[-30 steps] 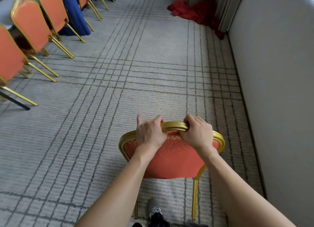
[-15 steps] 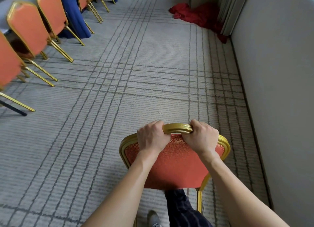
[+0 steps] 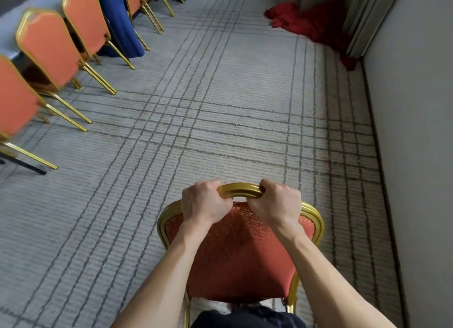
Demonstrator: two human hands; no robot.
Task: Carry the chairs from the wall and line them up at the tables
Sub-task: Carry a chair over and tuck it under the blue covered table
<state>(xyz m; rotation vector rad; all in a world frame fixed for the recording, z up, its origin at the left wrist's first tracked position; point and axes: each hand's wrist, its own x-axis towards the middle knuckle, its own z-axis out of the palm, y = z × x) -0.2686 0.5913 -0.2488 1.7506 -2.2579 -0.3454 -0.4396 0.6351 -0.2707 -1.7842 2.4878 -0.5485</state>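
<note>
At the bottom edge a dark-trousered knee (image 3: 247,318) shows just behind the orange-red upholstered banquet chair with a gold metal frame (image 3: 241,254), which stands close in front of the person on the grey carpet crossed by dark lines (image 3: 220,111), near the pale wall (image 3: 416,143) on the right. Both hands grasp the arched top rail of its backrest: the left hand (image 3: 206,202) has its fingers curled over the rail, and the right hand (image 3: 277,205) wraps it likewise, with a short bare stretch of gold rail between them. Farther off on the left, a row of matching orange-backed gold-legged chairs (image 3: 46,48) is drawn up to tables draped in dark blue cloth (image 3: 123,26). At the far right, a crumpled red cloth (image 3: 306,21) lies on the floor beside a pale pleated curtain (image 3: 367,16).
</note>
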